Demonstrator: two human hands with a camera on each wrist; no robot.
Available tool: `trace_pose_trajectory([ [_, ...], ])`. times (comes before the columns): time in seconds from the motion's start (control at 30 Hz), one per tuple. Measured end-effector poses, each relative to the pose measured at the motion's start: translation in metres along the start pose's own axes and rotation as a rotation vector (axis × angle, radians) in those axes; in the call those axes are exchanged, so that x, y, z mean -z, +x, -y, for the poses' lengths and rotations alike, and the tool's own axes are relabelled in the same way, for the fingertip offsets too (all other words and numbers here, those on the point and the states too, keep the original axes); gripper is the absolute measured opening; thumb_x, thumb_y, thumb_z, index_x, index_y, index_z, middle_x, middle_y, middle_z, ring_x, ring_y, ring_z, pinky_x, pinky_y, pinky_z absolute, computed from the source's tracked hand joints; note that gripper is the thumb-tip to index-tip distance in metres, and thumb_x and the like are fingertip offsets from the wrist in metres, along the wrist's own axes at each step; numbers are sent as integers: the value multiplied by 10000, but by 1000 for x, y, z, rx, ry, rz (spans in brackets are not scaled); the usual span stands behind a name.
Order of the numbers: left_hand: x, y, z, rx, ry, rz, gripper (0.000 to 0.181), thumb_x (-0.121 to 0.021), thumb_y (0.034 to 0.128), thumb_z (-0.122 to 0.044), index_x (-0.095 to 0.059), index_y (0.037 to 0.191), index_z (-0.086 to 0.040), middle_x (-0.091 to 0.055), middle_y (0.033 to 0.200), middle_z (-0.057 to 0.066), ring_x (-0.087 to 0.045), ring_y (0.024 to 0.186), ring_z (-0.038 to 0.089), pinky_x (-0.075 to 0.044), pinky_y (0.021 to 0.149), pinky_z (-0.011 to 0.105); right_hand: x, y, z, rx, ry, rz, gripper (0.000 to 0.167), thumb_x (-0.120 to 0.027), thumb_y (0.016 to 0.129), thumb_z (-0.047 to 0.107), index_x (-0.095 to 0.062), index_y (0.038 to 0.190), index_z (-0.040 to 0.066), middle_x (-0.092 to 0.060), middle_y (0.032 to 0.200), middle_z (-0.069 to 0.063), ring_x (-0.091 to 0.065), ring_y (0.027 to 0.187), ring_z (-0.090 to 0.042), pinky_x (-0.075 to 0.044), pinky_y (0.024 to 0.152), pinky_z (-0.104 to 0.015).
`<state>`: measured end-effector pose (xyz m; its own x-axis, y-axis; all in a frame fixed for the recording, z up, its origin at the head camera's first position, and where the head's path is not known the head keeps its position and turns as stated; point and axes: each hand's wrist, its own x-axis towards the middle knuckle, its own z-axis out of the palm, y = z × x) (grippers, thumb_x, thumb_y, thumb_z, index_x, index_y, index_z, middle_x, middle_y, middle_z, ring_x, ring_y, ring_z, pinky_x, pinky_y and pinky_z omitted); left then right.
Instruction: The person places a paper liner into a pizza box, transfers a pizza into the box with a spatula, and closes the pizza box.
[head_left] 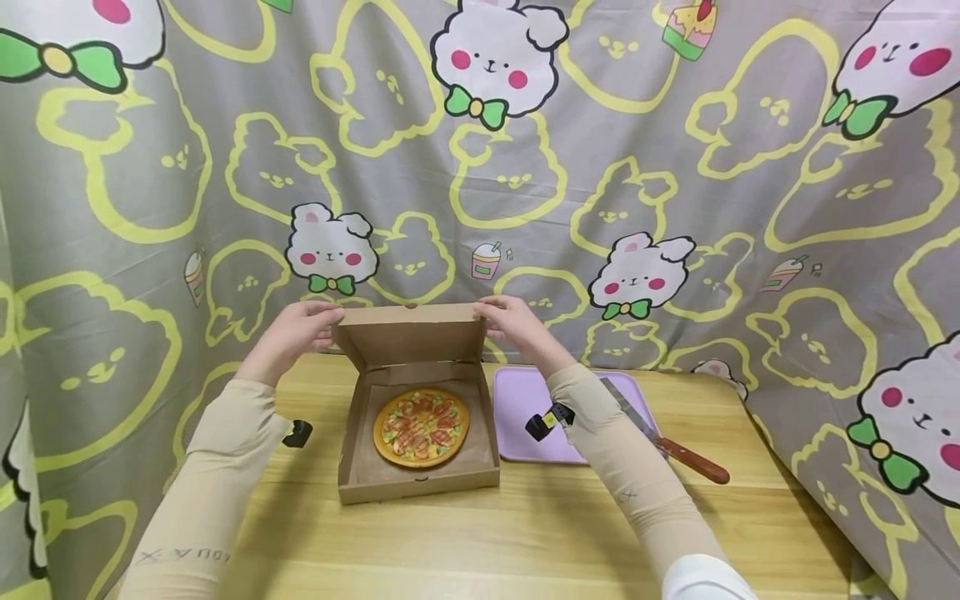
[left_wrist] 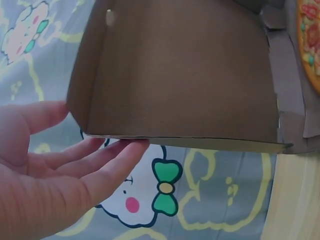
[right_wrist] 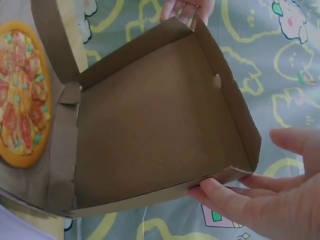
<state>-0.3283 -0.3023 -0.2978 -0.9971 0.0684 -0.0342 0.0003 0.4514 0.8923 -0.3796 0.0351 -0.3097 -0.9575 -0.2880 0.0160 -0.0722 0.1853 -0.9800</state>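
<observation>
An open cardboard pizza box (head_left: 420,490) stands on the table with its lid (left_wrist: 185,65) raised. Inside lies a round pizza (head_left: 422,427) with red, yellow and green toppings. My left hand (head_left: 303,329) grips the lid's left corner; in the left wrist view its thumb meets the front flap and its fingers touch the side edge. At the right corner, my right hand (head_left: 517,329) holds the lid, with fingers (right_wrist: 220,195) against the side flap. The right wrist view shows the lid's bare inner face between both hands.
Right of the box lies a lilac tray (head_left: 517,417), partly behind the right forearm. A knife or spatula with a wooden handle (head_left: 693,460) rests across the tray's right side, its blade partly hidden. A patterned curtain (head_left: 420,183) hangs behind the wooden table (head_left: 450,550).
</observation>
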Motion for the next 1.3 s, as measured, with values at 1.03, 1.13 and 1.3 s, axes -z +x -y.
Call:
trace_pose_trajectory([
  [1.03, -30, -51, 50, -29, 65, -126, 686, -585, 924, -525, -520, 1359, 1, -568, 1335, 224, -643, 1026, 126, -541, 951, 294, -9, -55, -49, -46, 181, 118, 562, -537, 991, 189, -321, 1472, -6, -304, 1534, -205, -289, 1453, -334, -259, 1205, -471],
  [1.13, -33, -55, 53, -51, 60, -123, 645, -589, 935, -489, -542, 1337, 13, -581, 1305, 226, -607, 931, -14, -551, 899, 225, -10, -59, -53, -48, 184, 115, 557, -539, 987, 159, -322, 1472, -7, -324, 1518, -219, -319, 1433, -350, -264, 1202, -473],
  [1.3, -37, -60, 56, -52, 56, -116, 658, -576, 952, -460, -500, 1369, 43, -561, 1333, 249, -623, 1019, 71, -545, 925, 245, -13, -63, -63, -45, 199, 101, 545, -541, 977, 114, -336, 1465, -13, -368, 1480, -233, -383, 1388, -353, -304, 1187, -447],
])
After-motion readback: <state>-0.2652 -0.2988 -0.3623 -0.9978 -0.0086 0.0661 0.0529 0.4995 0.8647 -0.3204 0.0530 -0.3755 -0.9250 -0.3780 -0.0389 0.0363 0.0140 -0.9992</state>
